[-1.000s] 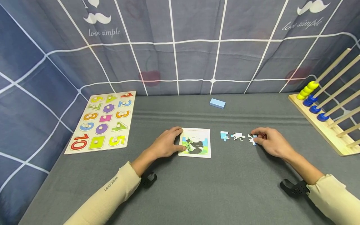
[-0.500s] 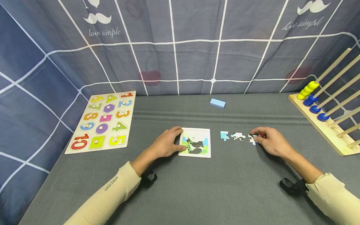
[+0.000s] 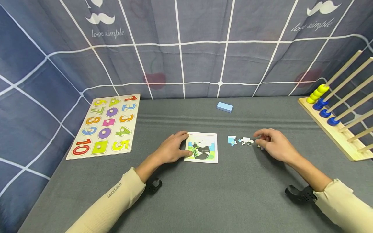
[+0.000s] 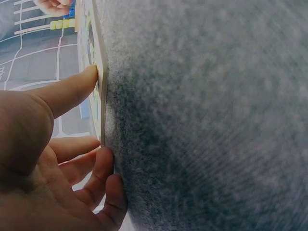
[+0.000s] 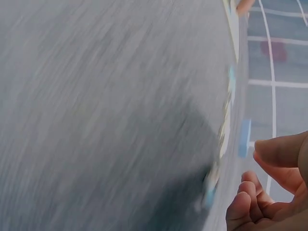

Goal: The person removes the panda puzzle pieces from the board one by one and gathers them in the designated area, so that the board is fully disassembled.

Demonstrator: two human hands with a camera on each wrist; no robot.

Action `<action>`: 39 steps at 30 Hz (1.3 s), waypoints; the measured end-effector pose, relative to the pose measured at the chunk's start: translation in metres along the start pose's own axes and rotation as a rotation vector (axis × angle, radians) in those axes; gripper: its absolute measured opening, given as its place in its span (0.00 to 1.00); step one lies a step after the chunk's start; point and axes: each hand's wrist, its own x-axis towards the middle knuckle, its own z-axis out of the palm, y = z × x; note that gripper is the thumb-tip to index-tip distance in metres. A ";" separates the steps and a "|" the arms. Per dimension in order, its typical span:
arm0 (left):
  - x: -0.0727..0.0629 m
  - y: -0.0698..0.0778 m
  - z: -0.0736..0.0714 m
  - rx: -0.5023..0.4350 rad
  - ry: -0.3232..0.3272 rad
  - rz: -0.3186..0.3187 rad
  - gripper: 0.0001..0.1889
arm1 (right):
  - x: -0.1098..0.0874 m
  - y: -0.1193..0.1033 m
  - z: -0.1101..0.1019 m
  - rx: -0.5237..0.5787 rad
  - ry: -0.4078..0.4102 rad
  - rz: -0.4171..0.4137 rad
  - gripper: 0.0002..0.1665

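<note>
My left hand [image 3: 172, 148] holds the left side of a small square panda puzzle board [image 3: 209, 142], thumb on its face and fingers along its edge. The left wrist view shows the thumb [image 4: 72, 94] pressing on the board. To the right of the board lie a blue-and-white jigsaw piece [image 3: 231, 139] and a white-and-black jigsaw piece [image 3: 246, 141]. My right hand [image 3: 276, 145] is over a third jigsaw piece [image 5: 210, 188], mostly hidden by it in the head view. Nothing shows between its parted thumb and loosely bent fingers in the right wrist view.
A light blue block [image 3: 224, 107] lies at the back of the grey-covered table. At the left is a wooden number-and-shape peg board [image 3: 109, 122]; at the right, a wooden bead counter [image 3: 335, 131] with upright rods. A grid-patterned curtain [image 3: 201, 61] hangs behind.
My right hand has let go of the rightmost jigsaw piece and moved a little left and over it, now covering most of it. My left hand and the puzzle board stay put.
</note>
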 end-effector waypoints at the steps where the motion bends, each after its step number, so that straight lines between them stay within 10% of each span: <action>1: 0.000 0.000 0.000 0.000 0.003 0.001 0.39 | 0.001 -0.005 0.003 0.004 0.000 -0.011 0.10; 21: -0.001 0.002 -0.001 0.000 -0.008 -0.003 0.38 | 0.026 -0.092 0.080 0.138 -0.141 -0.141 0.10; 39: 0.001 0.000 -0.002 0.006 -0.016 -0.011 0.38 | 0.053 -0.108 0.117 0.022 -0.210 -0.147 0.17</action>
